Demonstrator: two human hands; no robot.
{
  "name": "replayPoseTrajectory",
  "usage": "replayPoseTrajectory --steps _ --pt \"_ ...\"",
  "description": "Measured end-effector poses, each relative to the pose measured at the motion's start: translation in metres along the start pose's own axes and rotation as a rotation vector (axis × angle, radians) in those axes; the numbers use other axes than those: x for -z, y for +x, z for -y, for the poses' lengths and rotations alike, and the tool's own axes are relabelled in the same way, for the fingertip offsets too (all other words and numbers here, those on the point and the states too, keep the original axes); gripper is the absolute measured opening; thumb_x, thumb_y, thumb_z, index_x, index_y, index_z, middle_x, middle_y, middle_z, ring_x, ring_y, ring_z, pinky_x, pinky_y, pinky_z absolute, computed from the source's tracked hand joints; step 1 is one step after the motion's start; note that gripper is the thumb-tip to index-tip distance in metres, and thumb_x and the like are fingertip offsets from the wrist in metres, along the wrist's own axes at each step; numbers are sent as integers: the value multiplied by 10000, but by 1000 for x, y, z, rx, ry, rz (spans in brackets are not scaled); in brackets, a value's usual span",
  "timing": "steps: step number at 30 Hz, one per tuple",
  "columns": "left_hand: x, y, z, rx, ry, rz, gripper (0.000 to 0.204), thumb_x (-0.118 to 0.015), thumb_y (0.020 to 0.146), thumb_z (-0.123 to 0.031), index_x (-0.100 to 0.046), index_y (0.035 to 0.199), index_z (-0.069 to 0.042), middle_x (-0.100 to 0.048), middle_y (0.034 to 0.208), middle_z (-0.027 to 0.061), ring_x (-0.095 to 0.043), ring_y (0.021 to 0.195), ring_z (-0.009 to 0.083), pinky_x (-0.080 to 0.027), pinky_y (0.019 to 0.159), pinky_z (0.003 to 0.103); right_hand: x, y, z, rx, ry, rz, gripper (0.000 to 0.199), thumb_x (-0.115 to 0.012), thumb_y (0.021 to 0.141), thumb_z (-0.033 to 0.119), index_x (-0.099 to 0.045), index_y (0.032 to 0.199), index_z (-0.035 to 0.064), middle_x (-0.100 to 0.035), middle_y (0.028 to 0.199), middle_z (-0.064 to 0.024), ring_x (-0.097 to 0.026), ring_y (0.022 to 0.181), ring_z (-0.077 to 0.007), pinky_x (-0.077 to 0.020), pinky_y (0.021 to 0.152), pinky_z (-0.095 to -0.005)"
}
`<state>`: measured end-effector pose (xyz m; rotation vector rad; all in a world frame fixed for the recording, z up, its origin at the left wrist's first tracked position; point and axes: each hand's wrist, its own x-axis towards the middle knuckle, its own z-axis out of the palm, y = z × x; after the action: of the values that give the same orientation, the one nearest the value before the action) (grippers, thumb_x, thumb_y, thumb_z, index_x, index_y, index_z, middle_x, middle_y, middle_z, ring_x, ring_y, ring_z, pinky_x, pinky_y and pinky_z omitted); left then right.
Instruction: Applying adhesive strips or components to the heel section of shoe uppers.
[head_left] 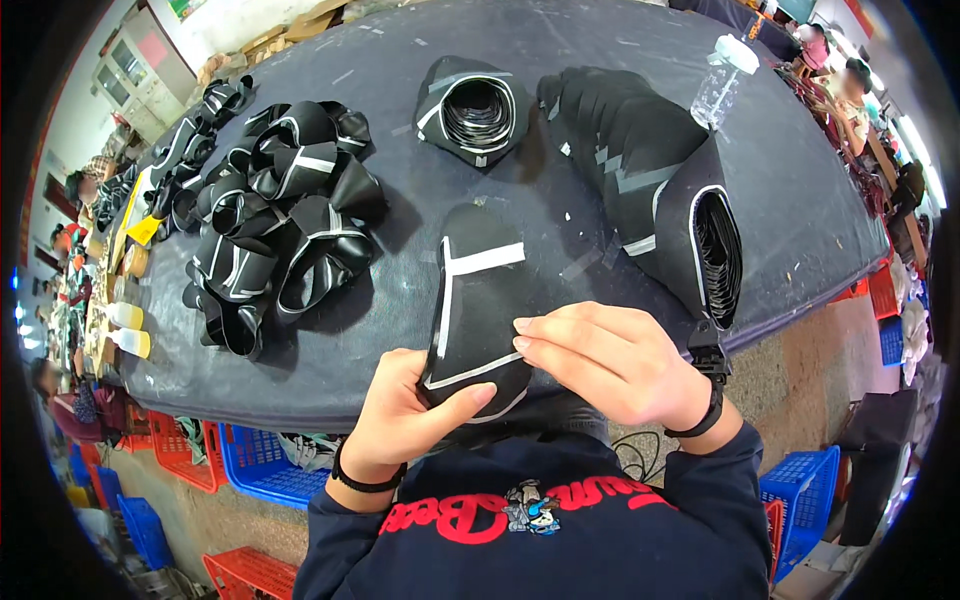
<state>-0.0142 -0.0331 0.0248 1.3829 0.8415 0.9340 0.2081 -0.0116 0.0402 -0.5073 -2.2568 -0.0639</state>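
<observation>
A flat black shoe upper piece [478, 310] with white tape strips lies at the near edge of the table. My left hand [415, 410] grips its lower left corner, thumb on top and fingers hidden underneath. At the piece's right edge, beside the end of the lower white strip, my right hand [615, 365] has its fingers pressed together on it; the thumb is mostly hidden. Beyond it stands a nested roll of black upper pieces [470, 110]. To the right curves a long nested row of similar pieces [640, 160].
A loose heap of looped black pieces [285, 200] covers the table's left side. At the far right stands a clear bottle with a white top [720, 80]. Below the dark tabletop [400, 200] are blue [262, 468] and red crates [185, 450]. Other people sit farther off on both sides.
</observation>
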Motion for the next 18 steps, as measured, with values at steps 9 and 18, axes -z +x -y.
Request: replayPoseTrajectory --steps 9,18 --pt "4 6 5 59 -39 96 202 -658 803 -32 -637 982 60 -665 811 36 -564 718 49 -456 620 209 -7 -8 -3 99 -272 35 234 -614 586 87 -616 787 -33 -612 838 -118 -618 717 -193 -504 608 -264" --pt "-7 22 1 159 387 159 182 -665 803 -105 -619 888 50 -599 645 90 -493 616 44 -430 548 247 -9 5 -7 35 -315 69 176 -617 591 98 -582 734 0 -563 895 -84 -512 667 -144 -392 536 -250"
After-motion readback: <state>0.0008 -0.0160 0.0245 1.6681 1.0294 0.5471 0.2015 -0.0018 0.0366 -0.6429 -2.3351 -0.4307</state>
